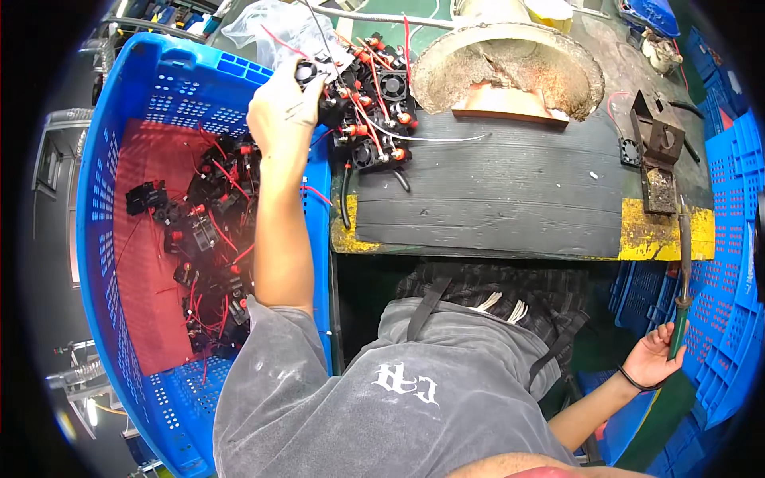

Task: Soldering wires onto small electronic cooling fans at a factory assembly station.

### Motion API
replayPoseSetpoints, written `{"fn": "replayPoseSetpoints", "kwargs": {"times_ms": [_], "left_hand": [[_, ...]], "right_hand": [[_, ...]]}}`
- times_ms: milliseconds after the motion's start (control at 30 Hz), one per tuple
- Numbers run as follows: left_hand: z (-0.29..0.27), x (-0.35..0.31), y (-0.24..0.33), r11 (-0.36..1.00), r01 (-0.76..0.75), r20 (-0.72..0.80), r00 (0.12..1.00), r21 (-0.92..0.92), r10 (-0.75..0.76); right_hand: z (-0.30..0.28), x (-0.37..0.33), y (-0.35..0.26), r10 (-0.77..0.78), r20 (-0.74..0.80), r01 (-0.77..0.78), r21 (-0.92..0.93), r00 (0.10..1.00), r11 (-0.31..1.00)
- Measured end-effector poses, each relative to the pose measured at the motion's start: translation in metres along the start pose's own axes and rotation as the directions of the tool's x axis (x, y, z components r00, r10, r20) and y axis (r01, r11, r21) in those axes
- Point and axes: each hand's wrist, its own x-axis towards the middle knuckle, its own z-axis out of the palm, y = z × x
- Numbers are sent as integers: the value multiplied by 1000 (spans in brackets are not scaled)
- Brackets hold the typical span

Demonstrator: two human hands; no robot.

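Observation:
My left hand (283, 111) reaches to the back left of the bench, its fingers closed around a small black fan unit (306, 73) at the edge of a pile. That pile of black fan units (370, 103) has red wires and orange-red parts. In my right hand (660, 350), off the bench's right front corner, is a soldering iron (680, 323) by its green handle, tip upward. A thin silvery wire (430, 139) curves from the pile over the black board (494, 191).
A large blue crate (103, 231) at left holds more fan units on a red sheet. A dirty extraction hood (510, 56) stands at the back. At right are an iron stand (660, 139), a single fan (630, 151) and blue crates (729, 263). Clear plastic bag (267, 32) lies behind the pile.

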Motion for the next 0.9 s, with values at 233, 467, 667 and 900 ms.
{"fn": "replayPoseSetpoints", "kwargs": {"times_ms": [233,467,667,900], "left_hand": [[42,27,-21,990,-126,99,986,-59,132],[58,60,-33,970,-198,331,914,-137,234],[68,67,-27,965,-223,326,910,-138,257],[74,80,-19,917,-335,349,851,-214,392]], "right_hand": [[-4,-7,-6,-12,-58,15,54,998,998],[4,-2,1,-6,-87,14,87,996,996],[20,-2,8,-3,-93,12,100,996,995],[13,-2,7,8,-102,0,78,995,997]]}}
